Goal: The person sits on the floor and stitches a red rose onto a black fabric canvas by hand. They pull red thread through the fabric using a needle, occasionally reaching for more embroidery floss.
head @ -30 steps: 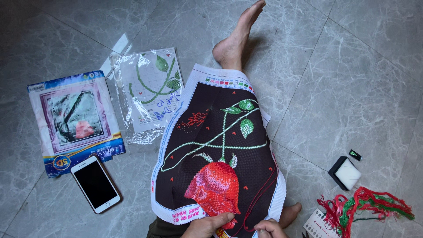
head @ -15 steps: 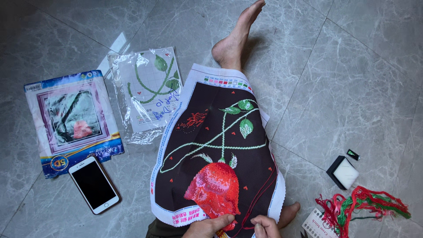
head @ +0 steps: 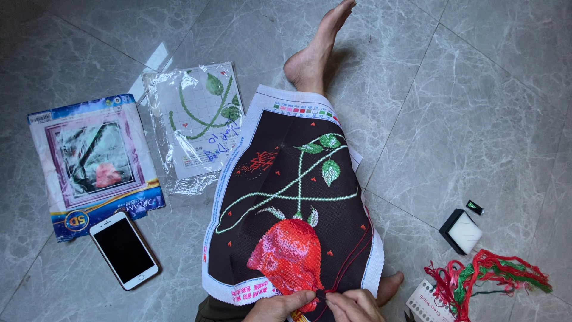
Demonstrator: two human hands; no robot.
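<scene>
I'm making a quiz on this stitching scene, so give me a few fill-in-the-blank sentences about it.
1. Both hands, left hand and right hand, meet at the ____ edge of the black cross-stitch cloth.
2. The flower stitched on the cloth is ____ in colour.
3. The smartphone lies on the tiled floor with its screen facing ____.
4. The bundle of threads is red and ____.

Missing words: near (bottom); red; up; green

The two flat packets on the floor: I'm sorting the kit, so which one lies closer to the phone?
The blue-edged packet, with a framed rose picture on it. Its lower corner almost meets the white phone, while the clear packet with the leaf chart lies farther up, beside the dark cloth.
</scene>
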